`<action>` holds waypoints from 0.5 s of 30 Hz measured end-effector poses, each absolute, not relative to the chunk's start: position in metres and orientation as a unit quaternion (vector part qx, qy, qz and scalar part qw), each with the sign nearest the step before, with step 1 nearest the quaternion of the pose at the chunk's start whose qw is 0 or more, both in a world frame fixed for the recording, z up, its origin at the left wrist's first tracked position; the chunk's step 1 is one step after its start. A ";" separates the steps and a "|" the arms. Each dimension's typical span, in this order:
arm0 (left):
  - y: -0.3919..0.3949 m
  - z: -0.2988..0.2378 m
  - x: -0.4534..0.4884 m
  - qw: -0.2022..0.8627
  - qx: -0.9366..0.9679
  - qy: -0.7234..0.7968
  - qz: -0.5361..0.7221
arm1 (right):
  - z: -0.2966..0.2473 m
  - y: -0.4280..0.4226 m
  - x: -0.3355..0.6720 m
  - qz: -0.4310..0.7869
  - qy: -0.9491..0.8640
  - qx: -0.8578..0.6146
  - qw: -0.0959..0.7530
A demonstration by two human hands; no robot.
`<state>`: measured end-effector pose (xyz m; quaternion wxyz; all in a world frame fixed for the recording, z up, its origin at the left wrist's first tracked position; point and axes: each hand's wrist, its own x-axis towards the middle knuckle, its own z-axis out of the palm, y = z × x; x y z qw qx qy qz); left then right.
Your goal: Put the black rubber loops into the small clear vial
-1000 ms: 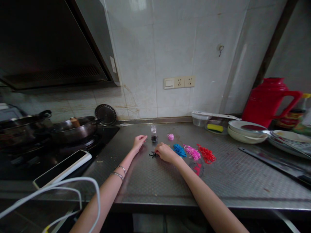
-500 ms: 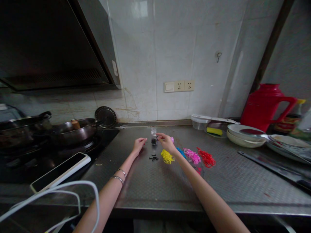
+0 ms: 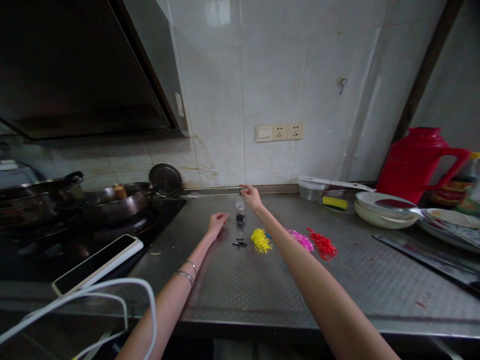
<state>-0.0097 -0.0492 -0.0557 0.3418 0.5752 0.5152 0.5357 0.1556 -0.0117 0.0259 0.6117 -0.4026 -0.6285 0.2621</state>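
A small clear bottle (image 3: 240,212) stands upright on the metal counter, with black rubber bands in its lower part. My right hand (image 3: 252,196) is above its mouth, thumb and forefinger pinched on a small dark piece that looks like a black rubber band. Just left of the bottle, my left hand (image 3: 218,223) rests near the counter with its fingers pressed together; what they hold, if anything, does not show. A few loose black rubber bands (image 3: 239,243) lie in front of the bottle. To the right are piles of yellow bands (image 3: 261,240), pink bands (image 3: 302,240) and red bands (image 3: 322,244); my right forearm mostly hides a blue pile.
At left a pan (image 3: 116,202) sits on the black stove, with a white-edged phone-like device (image 3: 98,262) and a white cable (image 3: 123,283) nearer me. Stacked bowls (image 3: 382,215), a yellow sponge (image 3: 335,203), a red thermos (image 3: 414,165) and a long dark utensil (image 3: 420,257) occupy the right.
My right hand has risen from beside the bottle to above its mouth, keeping its pinch. My left hand stays about where it was. The view has shifted slightly.
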 end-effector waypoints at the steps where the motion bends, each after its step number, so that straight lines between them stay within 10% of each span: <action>1: -0.049 -0.056 -0.010 0.341 0.576 0.515 0.536 | 0.024 -0.010 0.155 0.255 -0.635 -0.407 0.605; 15: -0.047 -0.058 -0.011 0.351 0.578 0.502 0.539 | 0.018 -0.004 0.155 0.203 -0.671 -0.430 0.569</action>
